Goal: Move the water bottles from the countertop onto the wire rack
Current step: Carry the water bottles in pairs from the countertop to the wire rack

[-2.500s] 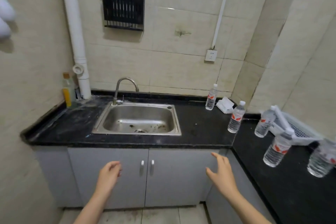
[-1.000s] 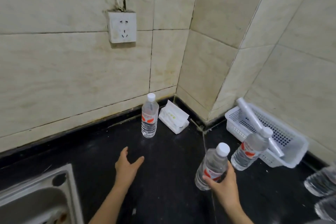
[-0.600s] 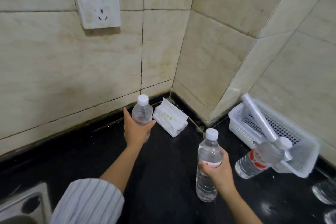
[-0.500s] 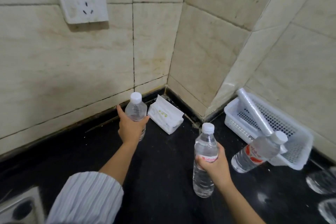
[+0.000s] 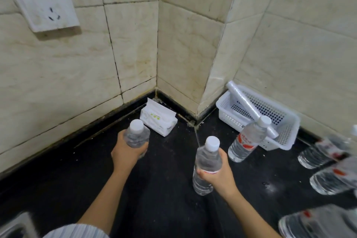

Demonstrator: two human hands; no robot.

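Water bottles fill this corner of the black counter [image 5: 164, 199], and we hold two of them. Our left hand [image 5: 126, 153] wraps around the left bottle [image 5: 136, 137], fingers curled about its body below the white cap, the grip closed on it near the far wall. Whether its base touches the counter we cannot tell, since the hand hides it. Our right hand [image 5: 217, 177] closes around the middle of the right bottle [image 5: 206, 164], thumb on the near side and fingers behind, covering most of the red label. This bottle stands upright, its lower end showing below the hand (whether that end rests on the counter or hangs just above it is not clear).

A third bottle [image 5: 246, 140] with a red label stands to the right of the held one, just in front of a white plastic basket [image 5: 286, 121] that sits against the right wall. A white roll [image 5: 249, 107] lies slanted across the basket, its near end sticking out over the rim beside the third bottle's cap. More bottles [image 5: 328, 166] crowd the right edge of the view, blurred and partly cut off.

In the far corner, a white tissue pack [image 5: 157, 120] lies on the counter, just beyond the left bottle. A wall socket [image 5: 44, 4] sits high on the left wall. A striped sleeve [image 5: 77, 232] shows at the near edge, and a bit of a steel sink [image 5: 13, 227] at the near left.
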